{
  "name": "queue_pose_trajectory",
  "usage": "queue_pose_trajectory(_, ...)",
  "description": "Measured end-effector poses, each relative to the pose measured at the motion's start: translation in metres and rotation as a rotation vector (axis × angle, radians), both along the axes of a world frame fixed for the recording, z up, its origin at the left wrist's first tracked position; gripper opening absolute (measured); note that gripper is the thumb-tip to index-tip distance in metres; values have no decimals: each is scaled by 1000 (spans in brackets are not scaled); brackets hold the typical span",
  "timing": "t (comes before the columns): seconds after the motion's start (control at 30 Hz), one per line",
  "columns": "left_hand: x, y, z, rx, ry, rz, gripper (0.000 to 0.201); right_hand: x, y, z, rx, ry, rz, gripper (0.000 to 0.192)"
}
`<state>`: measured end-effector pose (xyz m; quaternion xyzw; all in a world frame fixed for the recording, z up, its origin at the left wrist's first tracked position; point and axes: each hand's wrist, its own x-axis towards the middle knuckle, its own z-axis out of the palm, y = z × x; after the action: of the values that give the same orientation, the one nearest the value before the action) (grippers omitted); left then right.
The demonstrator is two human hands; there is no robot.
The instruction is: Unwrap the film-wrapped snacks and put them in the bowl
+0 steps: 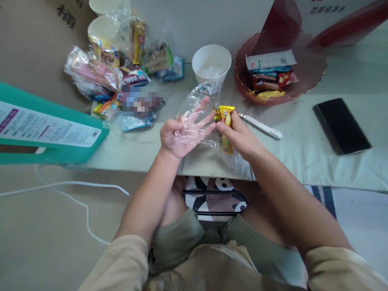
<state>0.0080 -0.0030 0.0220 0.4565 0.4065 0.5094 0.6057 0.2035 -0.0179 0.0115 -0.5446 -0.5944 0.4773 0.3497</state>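
Above the table edge, my left hand (186, 135) is palm up with its fingers spread. Its thumb bends in over a clear plastic bag (194, 103), which lies across the palm and fingers. Whether the fingers are inside the bag or behind it is hard to tell. To its right, my right hand (239, 131) pinches a small yellow snack packet (226, 119), upright and close to the left fingertips. Clear film hangs below the packet. Just behind the right hand, a white-handled utility knife (262, 126) lies on the table.
A white paper tub (211, 60) stands behind the hands. The reddish bowl (281, 95) beside it holds several wrapped snacks. Wrapped snacks (133, 74) pile up at the left near a green box (57, 129). A black phone (342, 126) lies at right on the cloth-covered table (300, 153).
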Motion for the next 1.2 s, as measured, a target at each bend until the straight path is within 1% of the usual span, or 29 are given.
queue_pose_trajectory(0.03,2,1,-1,-2,0,28,42,-3,-1,1,-64,99,-26,53)
queue_pose_trajectory(0.1,6,4,-1,-22,-36,19,49,-10,-5,2,-196,309,-74,52)
queue_pose_trajectory(0.17,9,7,3,-54,-81,-51,50,-14,-8,4,-315,516,-95,55)
queue_pose_trajectory(0.23,11,9,10,-81,-104,-115,48,-15,-9,5,-400,667,-105,52)
queue_pose_trajectory(0.3,9,10,18,-95,-110,-128,47,-12,-9,6,-459,737,-137,47)
queue_pose_trajectory(0.37,6,10,25,-98,-126,-95,52,-9,-9,5,-519,763,-185,43)
queue_pose_trajectory(0.43,2,9,27,-84,-154,-49,57,-6,-8,4,-552,789,-228,38)
queue_pose_trajectory(0.47,-1,9,27,-70,-166,-23,57,-5,-7,5,-540,798,-245,37)
queue_pose_trajectory(0.53,-8,9,26,-30,-170,38,57,-2,-5,7,-429,790,-272,38)
queue_pose_trajectory(0.6,-15,11,24,7,-149,86,56,2,-1,13,-225,695,-286,41)
queue_pose_trajectory(0.7,-21,11,22,11,-110,119,56,16,13,29,97,357,-341,44)
queue_pose_trajectory(0.8,-19,10,21,-33,-135,126,53,39,31,47,422,10,-500,44)
queue_pose_trajectory(0.87,-16,8,21,-59,-145,118,52,57,43,56,625,-218,-570,51)
queue_pose_trajectory(0.9,-15,7,21,-71,-145,109,52,66,47,58,676,-350,-566,56)
queue_pose_trajectory(0.97,-12,6,22,-98,-154,97,51,82,53,58,662,-578,-524,65)
queue_pose_trajectory(1.0,-11,6,22,-117,-184,91,50,88,55,56,634,-638,-501,70)
queue_pose_trajectory(1.07,-11,5,22,-152,-278,78,46,95,52,51,637,-647,-481,73)
queue_pose_trajectory(1.1,-10,5,22,-164,-323,71,44,94,48,49,671,-618,-467,68)
queue_pose_trajectory(1.17,-10,6,21,-167,-380,67,42,83,33,44,746,-545,-406,46)
queue_pose_trajectory(1.2,-10,6,20,-160,-389,74,41,74,23,41,763,-512,-351,36)
